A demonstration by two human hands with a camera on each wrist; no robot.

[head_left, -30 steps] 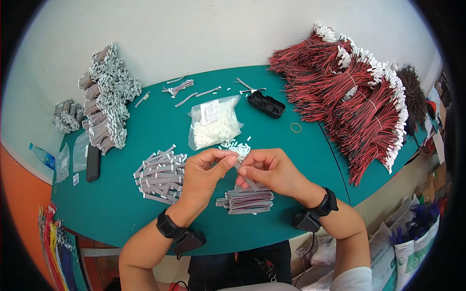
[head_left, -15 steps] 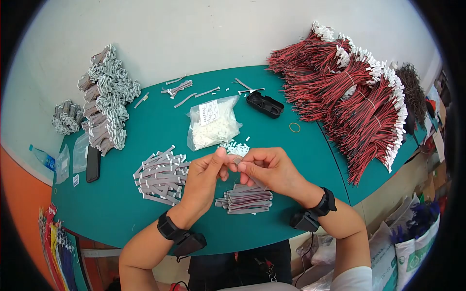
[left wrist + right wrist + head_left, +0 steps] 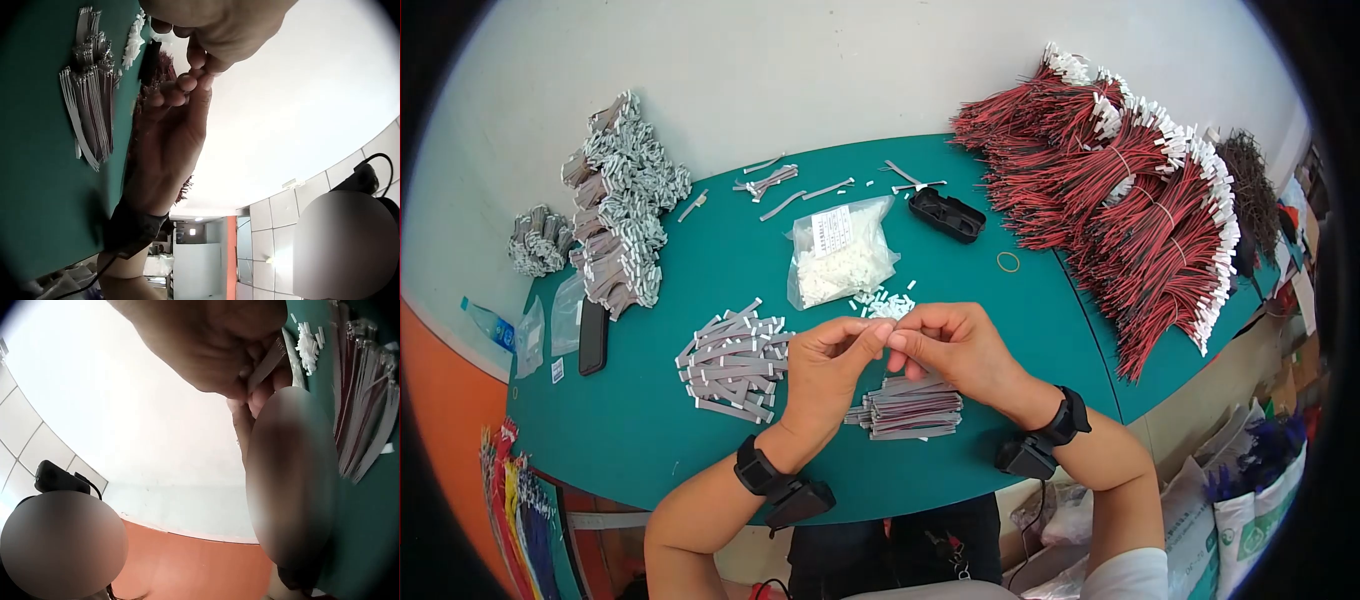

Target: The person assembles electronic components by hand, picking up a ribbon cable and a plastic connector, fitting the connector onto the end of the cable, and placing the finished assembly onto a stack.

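At frame centre, left hand (image 3: pixel 825 365) and right hand (image 3: pixel 955 350) meet fingertip to fingertip above the green counter (image 3: pixel 700 440). Both pinch a flat grey ribbon cable strip (image 3: pixel 267 362), its length running down under the right hand.

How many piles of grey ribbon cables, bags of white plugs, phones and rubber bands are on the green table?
Piles of grey ribbon cables: 4
Bags of white plugs: 1
Phones: 1
Rubber bands: 1
Total: 7
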